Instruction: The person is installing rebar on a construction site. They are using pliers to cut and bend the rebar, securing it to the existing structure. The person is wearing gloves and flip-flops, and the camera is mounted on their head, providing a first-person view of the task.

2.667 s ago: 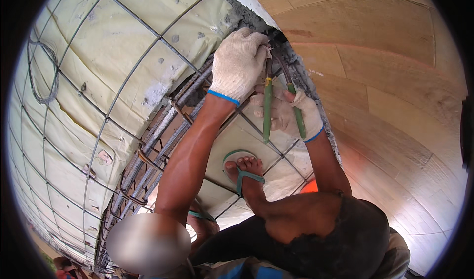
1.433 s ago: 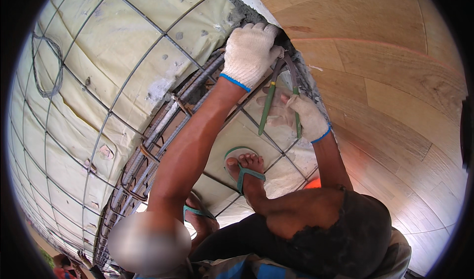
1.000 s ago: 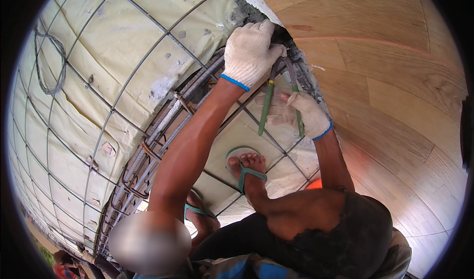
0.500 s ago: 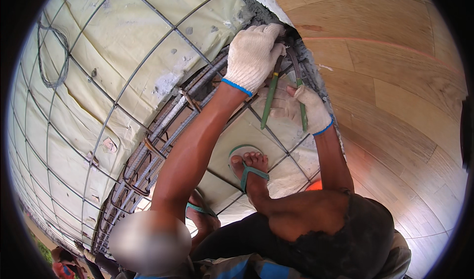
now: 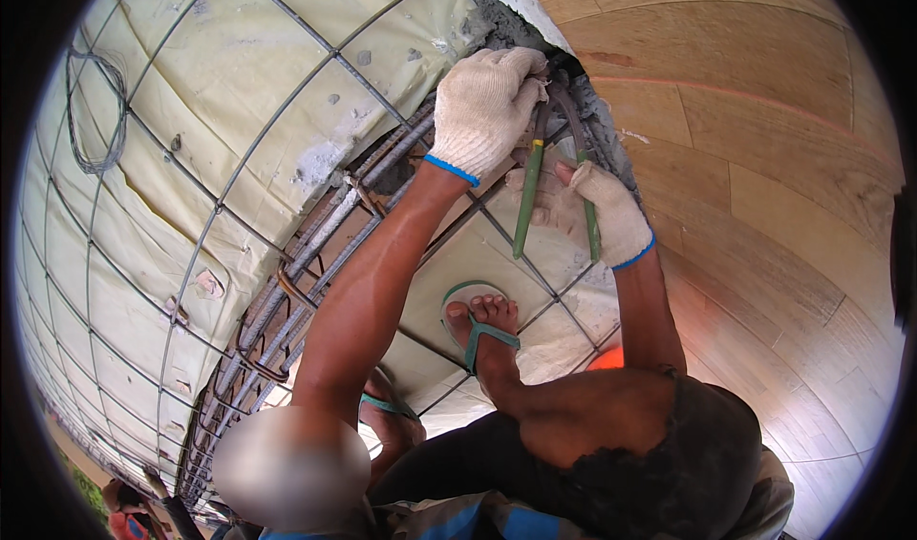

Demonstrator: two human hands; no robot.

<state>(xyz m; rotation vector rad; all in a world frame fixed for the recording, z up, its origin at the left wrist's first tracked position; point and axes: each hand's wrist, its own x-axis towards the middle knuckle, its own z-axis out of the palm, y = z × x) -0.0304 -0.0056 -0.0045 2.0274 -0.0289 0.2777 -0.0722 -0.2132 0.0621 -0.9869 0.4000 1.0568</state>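
Both my hands wear white knit gloves with blue cuffs. My left hand (image 5: 485, 108) is closed at the top of the rebar bundle (image 5: 330, 217), its fingertips bent down into a dark gap beside the rough concrete edge (image 5: 511, 26); whatever they pinch is hidden. Lower and to the right, my right hand (image 5: 602, 206) is around a pair of green-handled pincers (image 5: 530, 196). The thumb lies near the right handle, and the fingers reach behind toward the left one. The two handles stand apart, pointing toward me, while the jaws are hidden in the gap by my left fingertips.
A rebar grid (image 5: 222, 204) over pale sheeting (image 5: 258, 91) spreads left, with a wire coil (image 5: 95, 110) on it. Wooden boards (image 5: 735, 129) rise along the right. My sandalled foot (image 5: 489, 335) is below the pincers. Another person (image 5: 129, 511) is at the lower left.
The pincers' handle ends have shifted slightly right and toward me, with my right hand. My left hand stays at the same gap.
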